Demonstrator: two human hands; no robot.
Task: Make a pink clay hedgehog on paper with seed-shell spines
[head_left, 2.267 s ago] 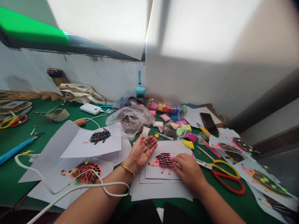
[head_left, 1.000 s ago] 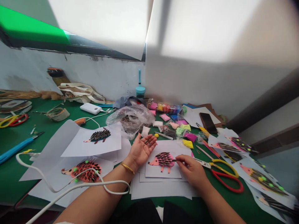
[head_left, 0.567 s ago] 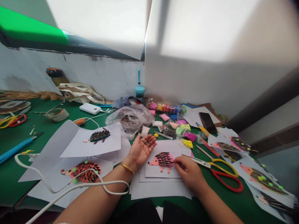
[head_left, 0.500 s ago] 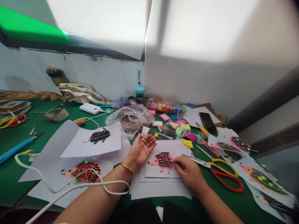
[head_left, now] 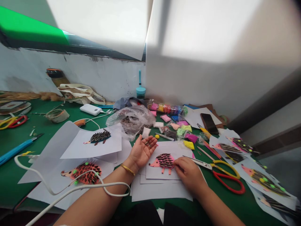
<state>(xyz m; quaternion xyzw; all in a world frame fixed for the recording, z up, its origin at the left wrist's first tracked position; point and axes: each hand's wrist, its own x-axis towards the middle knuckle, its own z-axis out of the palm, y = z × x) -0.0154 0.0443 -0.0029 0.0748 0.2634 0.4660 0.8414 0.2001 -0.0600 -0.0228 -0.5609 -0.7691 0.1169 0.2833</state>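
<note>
My left hand lies palm up, its fingers loosely curled around a few striped sunflower seeds. Beneath and to its right is a sheet of white paper bearing a pink clay hedgehog with rows of dark seeds as spines. At the hedgehog's right, rear edge my right hand pinches thumb and fingers together; anything between the fingertips is hidden. A pair of scissors with yellow and red handles lies just right of that hand.
Seeds fill a clear plastic bag behind my hands, with coloured clay packets beside it. More hedgehog pictures lie left and right. A white cable loops over my left forearm. A phone rests farther back.
My right hand has shifted slightly left and up, its fingertips now against the hedgehog's rear edge. The left hand stays where it was with the seeds.
</note>
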